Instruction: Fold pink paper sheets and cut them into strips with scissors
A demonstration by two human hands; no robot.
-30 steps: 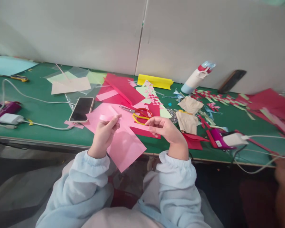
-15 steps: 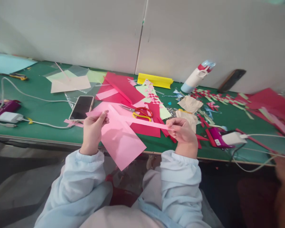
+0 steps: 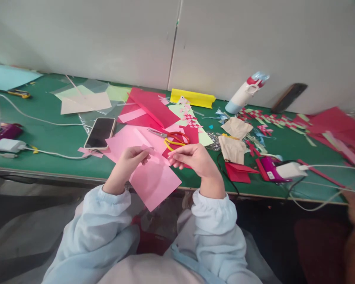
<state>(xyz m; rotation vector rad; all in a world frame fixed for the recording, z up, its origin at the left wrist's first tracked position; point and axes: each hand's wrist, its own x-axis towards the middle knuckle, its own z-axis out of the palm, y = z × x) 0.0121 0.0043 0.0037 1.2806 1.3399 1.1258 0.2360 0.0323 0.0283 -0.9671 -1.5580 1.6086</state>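
My left hand [image 3: 127, 163] is closed, thumb and fingers pinching one end of a narrow pink paper strip [image 3: 158, 157]. The strip's other end is pinched in my right hand [image 3: 197, 159], also closed, a short gap away. Pink on pink makes the strip's outline hard to follow, and the fingers hide its ends. Beneath both hands lies a pink paper sheet [image 3: 156, 187], one corner jutting over the table's front edge. Scissors [image 3: 177, 139] with red and yellow handles rest just beyond my right hand, on the papers.
A phone [image 3: 100, 133] lies left of the papers. White chargers [image 3: 10, 145] with cables sit at both sides. Behind stand a yellow folded strip [image 3: 193, 98] and a leaning bottle [image 3: 246, 92]. Woven red-and-pink paper pieces [image 3: 258, 115] and beige cloth bits [image 3: 236, 128] lie to the right.
My right hand has moved left, close to my left hand, which has shifted slightly right. The strip, stretched out wide before, now spans only a short gap.
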